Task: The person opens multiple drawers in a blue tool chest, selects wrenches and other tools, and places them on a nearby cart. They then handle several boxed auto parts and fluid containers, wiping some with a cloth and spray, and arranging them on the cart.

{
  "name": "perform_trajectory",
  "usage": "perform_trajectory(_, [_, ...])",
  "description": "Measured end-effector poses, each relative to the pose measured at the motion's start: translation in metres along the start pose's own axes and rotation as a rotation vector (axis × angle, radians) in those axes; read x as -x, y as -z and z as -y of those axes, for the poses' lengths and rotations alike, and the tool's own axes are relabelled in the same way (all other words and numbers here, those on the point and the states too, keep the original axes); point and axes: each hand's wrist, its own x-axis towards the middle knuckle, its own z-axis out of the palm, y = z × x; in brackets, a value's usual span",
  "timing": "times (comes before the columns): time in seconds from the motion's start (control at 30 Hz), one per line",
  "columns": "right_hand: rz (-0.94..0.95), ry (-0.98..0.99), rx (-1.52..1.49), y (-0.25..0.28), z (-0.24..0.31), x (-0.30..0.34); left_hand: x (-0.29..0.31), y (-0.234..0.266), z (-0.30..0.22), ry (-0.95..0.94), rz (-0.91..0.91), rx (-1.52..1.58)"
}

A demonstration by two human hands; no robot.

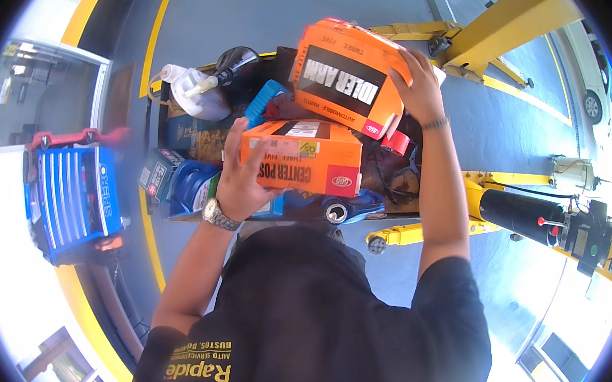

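Two orange cardboard boxes are in front of me above a crowded cart. The upper box (368, 110) is tilted and carries a large black label; my right hand (421, 89) grips its far right edge, fingers over the top. Nearer to me is the lower box (291, 151), with a red corner and a small yellow and white sticker. My left hand (245, 183) lies against the left end of this box with its fingers stretched out and apart. The hand's underside is hidden, as is whatever lies directly under the boxes.
On the cart's left are a white plastic jug (202, 98), a black funnel (237, 58) and a blue round item (193, 187). A blue tool cabinet (71, 199) stands at left. Yellow lift arms (402, 233) and a yellow post (512, 28) are at right.
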Motion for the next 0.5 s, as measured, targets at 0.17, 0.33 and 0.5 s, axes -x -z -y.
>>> perform_trajectory(0.17, [-0.118,-0.27,-0.068,0.019,0.045,0.115,0.053,-0.009,0.015,0.461,-0.083,0.486])
perform_trajectory(0.33, [-0.085,-0.447,-0.23,0.018,0.074,0.212,0.102,-0.01,0.022,0.76,0.093,0.38])
perform_trajectory(0.5, [-0.116,-0.317,-0.239,0.037,0.101,0.252,0.114,-0.001,0.012,0.731,0.152,0.329])
